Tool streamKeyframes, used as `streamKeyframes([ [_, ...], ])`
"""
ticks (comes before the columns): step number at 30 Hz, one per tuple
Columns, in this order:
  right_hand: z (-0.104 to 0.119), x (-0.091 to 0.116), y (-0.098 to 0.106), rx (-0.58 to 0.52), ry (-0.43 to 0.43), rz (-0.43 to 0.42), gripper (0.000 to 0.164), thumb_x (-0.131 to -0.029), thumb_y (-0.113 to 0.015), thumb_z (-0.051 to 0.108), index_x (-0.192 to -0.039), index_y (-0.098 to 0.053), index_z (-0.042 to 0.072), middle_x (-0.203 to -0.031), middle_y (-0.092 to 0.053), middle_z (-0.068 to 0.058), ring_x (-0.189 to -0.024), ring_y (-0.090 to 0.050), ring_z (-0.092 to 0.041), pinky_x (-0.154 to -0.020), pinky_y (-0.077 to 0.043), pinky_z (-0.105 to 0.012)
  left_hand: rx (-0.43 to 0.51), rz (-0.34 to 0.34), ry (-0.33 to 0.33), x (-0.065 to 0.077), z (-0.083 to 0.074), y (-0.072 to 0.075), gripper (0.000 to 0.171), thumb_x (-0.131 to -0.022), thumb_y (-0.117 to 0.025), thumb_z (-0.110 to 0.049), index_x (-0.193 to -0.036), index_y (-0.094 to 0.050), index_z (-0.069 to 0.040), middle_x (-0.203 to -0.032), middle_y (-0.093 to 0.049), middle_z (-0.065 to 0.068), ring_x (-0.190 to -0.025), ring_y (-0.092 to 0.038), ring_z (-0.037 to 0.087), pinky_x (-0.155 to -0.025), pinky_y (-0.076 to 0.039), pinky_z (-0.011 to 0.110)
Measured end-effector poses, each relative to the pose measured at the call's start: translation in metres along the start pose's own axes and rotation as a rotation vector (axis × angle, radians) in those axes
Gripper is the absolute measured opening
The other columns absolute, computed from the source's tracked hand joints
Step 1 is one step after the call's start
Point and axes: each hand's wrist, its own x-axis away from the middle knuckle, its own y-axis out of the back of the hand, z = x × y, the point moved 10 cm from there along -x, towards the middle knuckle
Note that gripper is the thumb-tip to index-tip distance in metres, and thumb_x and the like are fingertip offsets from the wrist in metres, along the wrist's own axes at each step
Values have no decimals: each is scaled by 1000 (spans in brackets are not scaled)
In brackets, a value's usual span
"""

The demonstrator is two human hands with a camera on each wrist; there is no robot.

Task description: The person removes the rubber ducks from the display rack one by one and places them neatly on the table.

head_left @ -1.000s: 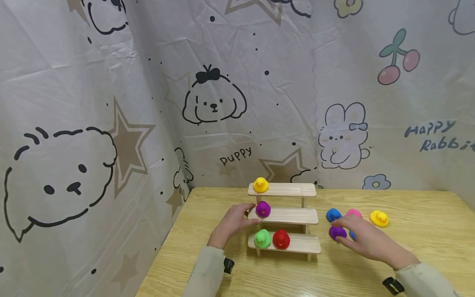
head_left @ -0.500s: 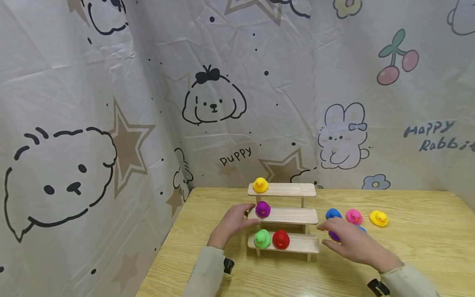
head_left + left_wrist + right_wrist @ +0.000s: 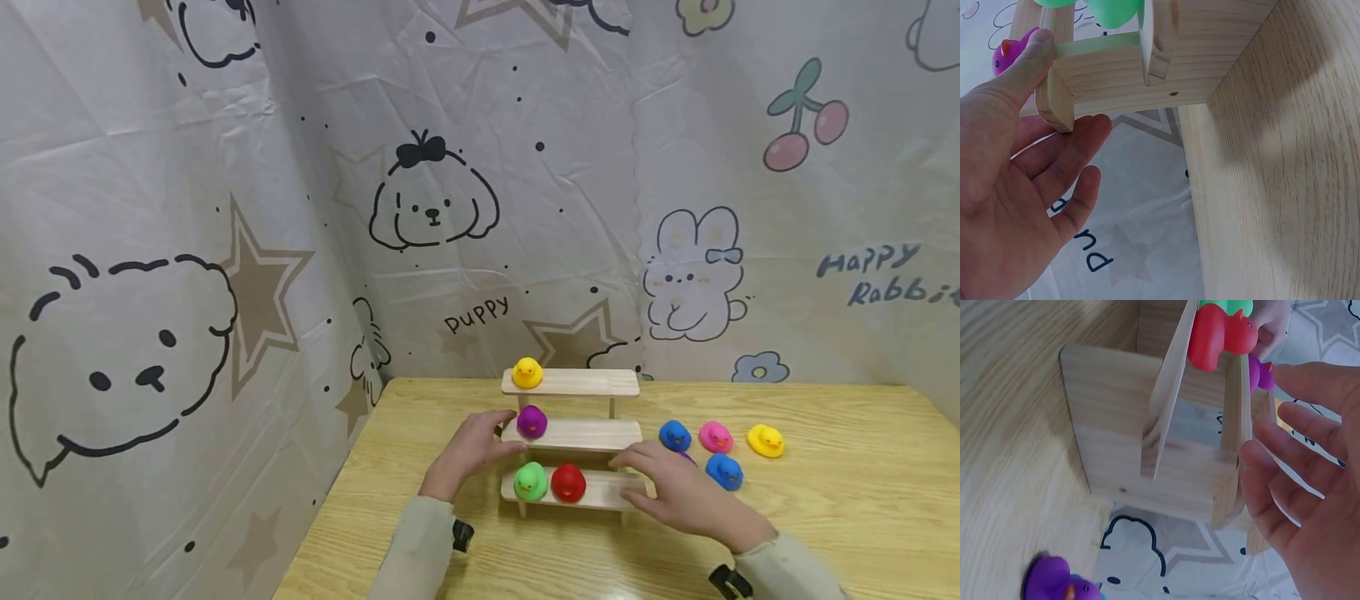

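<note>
A three-tier wooden display shelf [image 3: 585, 435] stands on the table. My left hand [image 3: 474, 450] grips the left end of its middle board, thumb above and fingers below in the left wrist view. Beside that thumb sits a purple rubber duck [image 3: 532, 422]. A yellow duck [image 3: 527, 372] sits on the top board; a green duck [image 3: 530, 482] and a red duck [image 3: 568, 483] sit on the bottom one. My right hand [image 3: 678, 492] is at the shelf's right end with fingers loosely spread, holding nothing, its fingertips close to the boards' edges in the right wrist view.
Right of the shelf, several ducks lie on the table [image 3: 862, 500]: a blue one [image 3: 675, 436], a pink one [image 3: 716, 437], a yellow one [image 3: 766, 441], another blue one [image 3: 724, 472], and a purple one [image 3: 1054, 581] mostly hidden behind my right hand in the head view. A printed curtain [image 3: 465, 325] hangs behind.
My right hand has moved left from the purple duck on the table to the shelf's right end, uncovering the pink and blue ducks. My left hand has stayed on the shelf.
</note>
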Motion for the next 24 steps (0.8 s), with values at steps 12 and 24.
streamKeyframes([
  [12,9,-16,-26,-47,-38,76,36,-81,-75,21,-113,-63,11,-108,-60,4,-97,-59,-14,-81,-52,-36,-11,1,-2,0,-2,2,58,-84,-69,-43,-130,-57,-10,-119,-63,5,-97,-59,18,-84,-49,33],
  [24,28,-32,-39,-10,-27,63,40,-79,-77,24,-114,-63,10,-105,-59,3,-93,-57,-12,-79,-52,-33,-24,2,-11,0,-3,1,58,-85,-67,-44,-130,-57,-9,-119,-63,5,-97,-59,17,-84,-49,32],
])
